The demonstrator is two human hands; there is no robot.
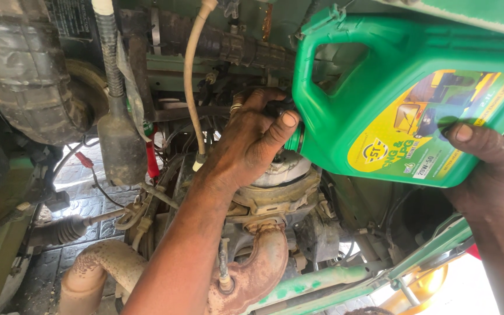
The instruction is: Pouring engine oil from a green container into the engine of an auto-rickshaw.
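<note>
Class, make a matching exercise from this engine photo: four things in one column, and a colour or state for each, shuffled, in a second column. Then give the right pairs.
Things:
1. jug
2. exhaust pipe
3. hose
4. left hand

Colour or state:
A. rusty brown, curved
B. green, tipped on its side
C. placed at the jug's spout
D. cream, hanging down

Pairs: 1-B, 2-A, 3-D, 4-C

The green jug [415, 99] runs off the right edge, its mouth buried behind the left hand [252, 140]. Right hand [491, 169] is half cut off too; can't see any oil flowing.
</note>
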